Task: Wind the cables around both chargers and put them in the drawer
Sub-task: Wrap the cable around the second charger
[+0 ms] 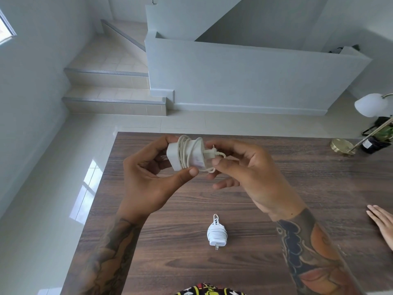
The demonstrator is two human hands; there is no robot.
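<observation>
A white charger block [187,154] is held above the dark wooden table [297,188], with its off-white cable looped several times around it. My left hand [148,175] grips the block between thumb and fingers. My right hand [244,167] pinches the cable's end [214,155] beside the block, by the plug connector. A second white charger [217,234] lies on the table nearer to me, its cable wound tightly around it and its prongs pointing toward me. No drawer is in view.
A brass lamp base [341,145] with a slanted stem and white shade [370,104] stands at the table's far right. Another person's hand [381,224] rests on the right edge. Tiled floor and steps [106,90] lie beyond the table.
</observation>
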